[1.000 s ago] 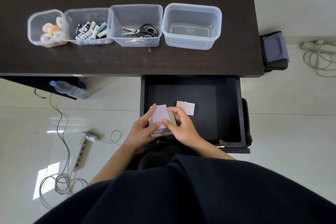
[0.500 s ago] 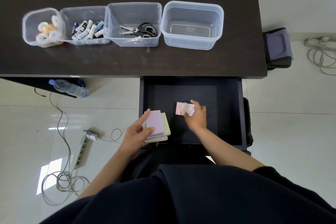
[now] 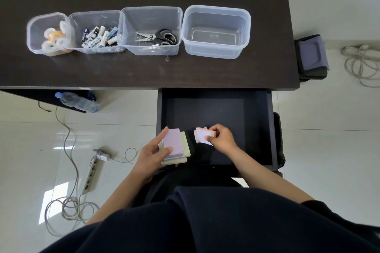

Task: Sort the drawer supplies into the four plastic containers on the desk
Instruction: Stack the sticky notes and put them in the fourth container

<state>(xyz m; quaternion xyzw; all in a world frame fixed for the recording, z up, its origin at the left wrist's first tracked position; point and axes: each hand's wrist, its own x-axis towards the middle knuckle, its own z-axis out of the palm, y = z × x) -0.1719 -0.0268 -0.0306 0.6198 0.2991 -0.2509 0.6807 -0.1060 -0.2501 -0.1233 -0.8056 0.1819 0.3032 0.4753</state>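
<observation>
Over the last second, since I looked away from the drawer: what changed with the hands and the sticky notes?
The right hand let go of the sticky-note stack, moved right and took hold of the pink pad in the drawer. The left hand now holds the stack alone and shifted it slightly left. The four containers on the desk kept their contents; the rightmost container is still empty.

Stacked purple and green note pads beside pink pad.

Left hand grips pads; right hand pinches pink pad.
</observation>
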